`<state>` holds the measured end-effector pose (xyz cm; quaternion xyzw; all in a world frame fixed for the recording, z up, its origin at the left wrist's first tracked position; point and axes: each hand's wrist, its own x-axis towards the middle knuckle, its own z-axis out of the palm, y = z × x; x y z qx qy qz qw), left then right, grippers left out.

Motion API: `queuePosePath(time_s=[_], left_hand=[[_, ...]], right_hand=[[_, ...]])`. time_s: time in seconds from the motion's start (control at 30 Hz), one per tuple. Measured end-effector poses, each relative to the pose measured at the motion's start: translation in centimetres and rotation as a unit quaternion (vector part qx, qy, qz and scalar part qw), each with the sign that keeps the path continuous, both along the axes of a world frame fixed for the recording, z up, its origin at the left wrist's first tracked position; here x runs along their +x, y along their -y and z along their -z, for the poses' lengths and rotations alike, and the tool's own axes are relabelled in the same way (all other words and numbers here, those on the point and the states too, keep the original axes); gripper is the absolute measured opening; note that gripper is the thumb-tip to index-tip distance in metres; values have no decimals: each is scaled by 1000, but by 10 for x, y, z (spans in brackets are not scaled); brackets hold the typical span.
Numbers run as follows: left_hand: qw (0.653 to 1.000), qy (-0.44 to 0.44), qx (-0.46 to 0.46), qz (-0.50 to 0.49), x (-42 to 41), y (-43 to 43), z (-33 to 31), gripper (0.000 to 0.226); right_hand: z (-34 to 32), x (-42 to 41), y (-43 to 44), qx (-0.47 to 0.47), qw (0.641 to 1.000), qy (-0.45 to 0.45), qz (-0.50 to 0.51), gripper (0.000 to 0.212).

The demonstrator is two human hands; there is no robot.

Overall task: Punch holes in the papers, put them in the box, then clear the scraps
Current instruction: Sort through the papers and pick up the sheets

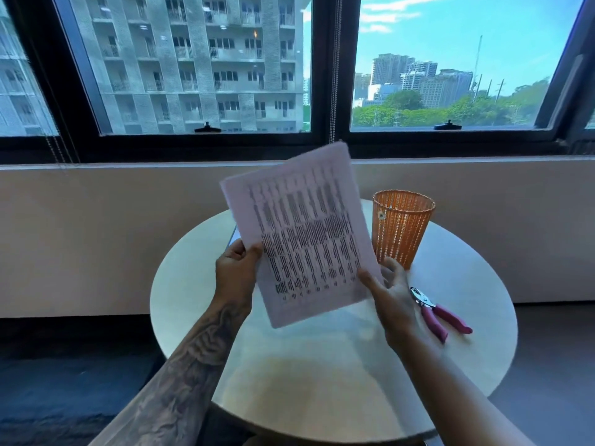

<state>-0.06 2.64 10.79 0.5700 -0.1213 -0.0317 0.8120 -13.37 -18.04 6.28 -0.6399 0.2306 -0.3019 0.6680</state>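
1. The round table [322, 381] sits below the window, its near half bare, which leaves plenty of open room to lay sheets down; its right edge lies close to the tool.
2. The papers [302, 233], a printed sheet or thin stack, are held tilted above the table's middle. I see no holes in them, so punching seems not yet begun; boxing and scrap clearing remain.
3. The orange basket [402, 226] stands upright at the far right, just behind the sheet's right edge.
4. The left hand [236, 272] pinches the sheet's left edge, thumb on top.
5. The right hand [391, 291] grips the lower right corner, fingers loosely spread behind.
6. The hole punch [439, 312], pink-handled, lies untouched just right of that hand.
7. A box is not clearly visible; something pale peeks out behind the papers.
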Motion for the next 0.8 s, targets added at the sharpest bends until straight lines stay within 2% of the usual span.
queuePosePath(time_s=[0.07,0.17,0.23,0.4,0.5,0.6,0.67,0.73,0.8], left_hand=[[998,-43,-48,6,-1,5,-1,19],[991,-94,-91,38,-10,17,2,20],[989,-99,-87,59,-14,19,3,19],[981,-93,-133,104,20,-25,-14,29],[984,-113,-36,133,39,-49,-29,37],[961,-172,41,213,40,-54,-31,41],[946,-197,101,237,35,-53,-22,35],[947,-175,142,228,31,-50,-11,18],[963,-108,153,192,29,-46,-5,21]], right_hand=[[10,3,-2,97,995,23,-22,74],[15,11,-14,210,971,58,-100,42],[8,12,-16,221,968,88,-79,28],[-20,-1,14,151,984,89,4,25],[-26,-9,30,119,992,50,5,24],[-28,-13,34,79,994,-28,-64,26],[-24,-12,35,58,991,-76,-94,29],[-20,-12,32,37,989,-104,-98,29],[-20,-13,30,-6,993,-94,-78,27]])
